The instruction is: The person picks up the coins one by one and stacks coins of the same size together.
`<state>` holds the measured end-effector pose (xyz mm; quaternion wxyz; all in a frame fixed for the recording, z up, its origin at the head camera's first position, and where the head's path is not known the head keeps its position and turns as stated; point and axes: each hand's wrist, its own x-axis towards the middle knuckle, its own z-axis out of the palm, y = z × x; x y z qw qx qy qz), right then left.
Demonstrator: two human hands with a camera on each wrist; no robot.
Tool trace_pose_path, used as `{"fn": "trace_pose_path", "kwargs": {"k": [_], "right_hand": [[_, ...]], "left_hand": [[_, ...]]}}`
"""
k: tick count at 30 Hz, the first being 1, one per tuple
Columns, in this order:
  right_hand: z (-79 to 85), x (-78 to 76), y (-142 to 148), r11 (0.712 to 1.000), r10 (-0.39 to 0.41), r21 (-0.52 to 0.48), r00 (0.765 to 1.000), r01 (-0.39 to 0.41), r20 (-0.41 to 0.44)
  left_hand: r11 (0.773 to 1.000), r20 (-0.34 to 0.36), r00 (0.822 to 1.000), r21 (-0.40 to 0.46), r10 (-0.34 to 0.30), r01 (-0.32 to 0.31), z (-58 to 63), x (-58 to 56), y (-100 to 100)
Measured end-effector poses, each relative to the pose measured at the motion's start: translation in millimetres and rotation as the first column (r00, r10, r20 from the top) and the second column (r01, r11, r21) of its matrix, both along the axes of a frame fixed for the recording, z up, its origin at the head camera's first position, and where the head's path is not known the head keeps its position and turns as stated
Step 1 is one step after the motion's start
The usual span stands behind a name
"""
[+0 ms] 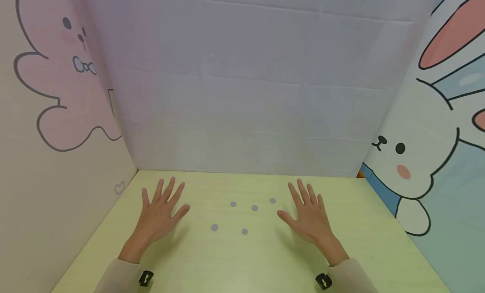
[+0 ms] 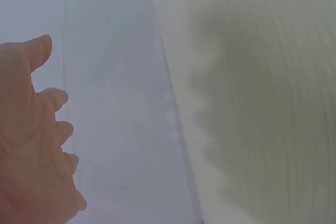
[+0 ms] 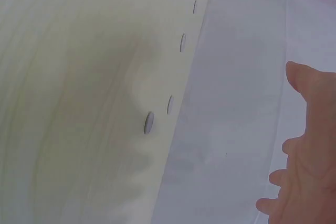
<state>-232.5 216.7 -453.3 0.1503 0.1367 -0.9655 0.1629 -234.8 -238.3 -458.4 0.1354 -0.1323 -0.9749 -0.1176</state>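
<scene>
Several small flat grey discs lie scattered on the pale yellow table (image 1: 227, 263) between the two hands. The front pair are a left disc (image 1: 214, 227) and a right disc (image 1: 244, 231); behind them sit others, one (image 1: 273, 201) closest to the right hand's fingers. My left hand (image 1: 157, 217) hovers palm down over the table's left side, fingers spread, holding nothing. Over the right side, my right hand (image 1: 310, 219) is likewise spread and holds nothing, its thumb pointing in toward the discs. Shadows below both hands show in the wrist views.
A whitish cloth wall (image 1: 246, 95) closes off the back of the table. On the left side stands a panel with a pink cartoon animal (image 1: 75, 86); the right panel carries a white rabbit (image 1: 420, 158). Dark wrist devices sit by both sleeves.
</scene>
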Motion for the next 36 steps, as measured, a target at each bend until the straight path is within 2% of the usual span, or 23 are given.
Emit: {"fn": "trace_pose_path", "kwargs": {"k": [4, 8, 17, 20, 24, 29, 33, 36], "right_hand": [[-2.2, -1.6, -11, 0.997, 0.026, -0.069, 1.000, -0.027, -0.015], [-6.1, -4.5, -21, 0.989, 0.058, -0.133, 0.998, -0.059, -0.008], [-7.5, -7.7, -45, 0.951, 0.130, -0.296, 0.983, -0.088, 0.128], [-8.6, -10.3, -51, 0.929, 0.170, -0.355, 0.973, -0.107, 0.153], [-10.6, -13.3, -59, 0.881, 0.238, -0.452, 0.955, -0.138, 0.174], [-14.6, -16.5, -68, 0.824, 0.311, -0.543, 0.931, -0.163, 0.192], [-19.5, -18.1, -75, 0.805, 0.354, -0.563, 0.912, -0.185, 0.207], [-21.8, -18.0, -80, 0.791, 0.388, -0.574, 0.899, -0.211, 0.204]], "left_hand": [[0.996, 0.018, 0.999, 0.080, -0.038, 0.037, -1.2, -1.2, 2], [0.982, 0.040, 0.996, 0.171, -0.082, 0.074, -3.6, -2.9, 4], [0.951, 0.116, 0.986, 0.296, -0.123, 0.084, -8.4, -4.6, 11], [0.944, 0.122, 0.983, 0.316, -0.135, 0.091, -8.4, -4.6, 12], [0.926, 0.100, 0.981, 0.358, -0.167, 0.121, -10.3, -6.3, 12], [0.884, 0.096, 0.972, 0.443, -0.216, 0.153, -11.7, -6.9, 13], [0.859, 0.119, 0.961, 0.484, -0.252, 0.165, -13.1, -5.5, 14], [0.859, 0.124, 0.957, 0.481, -0.261, 0.172, -14.4, -4.7, 16]]}}
